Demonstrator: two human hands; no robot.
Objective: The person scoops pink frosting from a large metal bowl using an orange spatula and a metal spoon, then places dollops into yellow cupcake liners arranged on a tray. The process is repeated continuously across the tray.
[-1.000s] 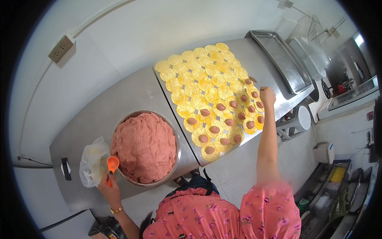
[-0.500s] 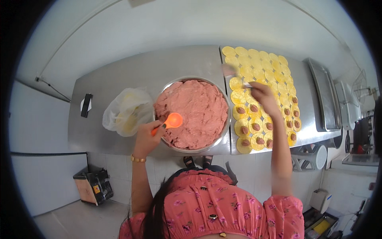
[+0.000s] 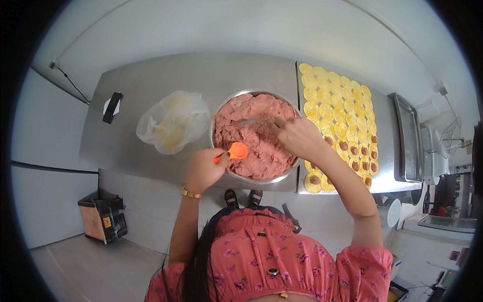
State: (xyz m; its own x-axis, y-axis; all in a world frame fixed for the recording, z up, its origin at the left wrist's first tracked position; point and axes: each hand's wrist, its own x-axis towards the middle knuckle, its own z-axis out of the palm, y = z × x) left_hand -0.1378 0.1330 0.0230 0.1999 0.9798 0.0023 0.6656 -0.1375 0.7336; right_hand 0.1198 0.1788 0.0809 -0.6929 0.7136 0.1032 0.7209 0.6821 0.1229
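Observation:
A wide metal bowl [image 3: 216,106] full of pink ground meat [image 3: 246,108] stands in front of me. My left hand [image 3: 206,168] grips the handle of an orange measuring spoon [image 3: 238,150], held over the near left part of the meat; the scoop looks bare. My right hand [image 3: 292,133] is closed round the handle of a silver utensil [image 3: 253,122]. Its tip reaches into the meat near the middle of the bowl, so whether it is a fork or a spoon cannot be made out. Yellow discs [image 3: 338,115] lie in rows to the right, the nearer ones topped with meat lumps [image 3: 353,150].
A clear plastic bag [image 3: 173,123] with something yellow inside lies left of the bowl. Farther left is a black object [image 3: 112,107] on a white round piece. A metal tray [image 3: 408,138] sits at the table's right end. A black box [image 3: 102,219] stands on the floor.
My right hand has come left from above the yellow discs to the bowl, and its utensil is now in the meat. The orange spoon stays over the bowl. The view has shifted slightly.

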